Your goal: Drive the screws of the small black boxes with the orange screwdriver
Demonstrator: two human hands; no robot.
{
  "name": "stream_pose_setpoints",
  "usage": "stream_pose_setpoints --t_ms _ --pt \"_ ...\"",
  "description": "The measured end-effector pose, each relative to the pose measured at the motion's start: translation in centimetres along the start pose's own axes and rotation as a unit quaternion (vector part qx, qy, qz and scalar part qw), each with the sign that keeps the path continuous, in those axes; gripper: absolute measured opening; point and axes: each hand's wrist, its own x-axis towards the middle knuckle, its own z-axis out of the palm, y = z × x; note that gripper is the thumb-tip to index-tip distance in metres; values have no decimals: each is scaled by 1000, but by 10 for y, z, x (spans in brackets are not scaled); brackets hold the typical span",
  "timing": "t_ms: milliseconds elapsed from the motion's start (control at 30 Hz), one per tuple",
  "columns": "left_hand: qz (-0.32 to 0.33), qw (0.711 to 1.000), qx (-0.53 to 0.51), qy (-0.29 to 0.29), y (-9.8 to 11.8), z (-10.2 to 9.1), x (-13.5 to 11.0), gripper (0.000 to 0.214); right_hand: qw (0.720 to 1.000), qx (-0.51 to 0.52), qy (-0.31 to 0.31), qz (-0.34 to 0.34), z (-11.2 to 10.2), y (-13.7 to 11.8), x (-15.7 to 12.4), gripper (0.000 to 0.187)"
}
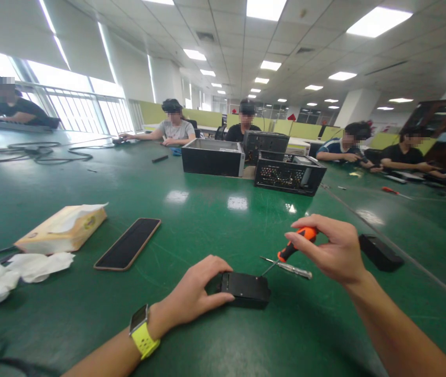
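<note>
A: What was held?
B: Left hand (201, 288) held the black box (246, 288) by its left end, thumb on the near edge. Right hand (338, 248), well apart from it, gripped the orange screwdriver (287, 251) by its handle.
A: Where was the box?
B: On the green table (203, 230), between both hands. Screwdriver slanted down to the box's far right corner; couldn't tell if the tip was seated.
</note>
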Motion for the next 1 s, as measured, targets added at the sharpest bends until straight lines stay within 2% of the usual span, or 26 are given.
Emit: stream_pose_setpoints --t_ms 233,1000 --pt "-2 1000 0 -4 2 -1 1 32 1000 5 -14 -12 10 0 -1 18" --pt "-23 999 -6 23 -2 5 0 29 1000 16 -17 9 11 5 -1 19"
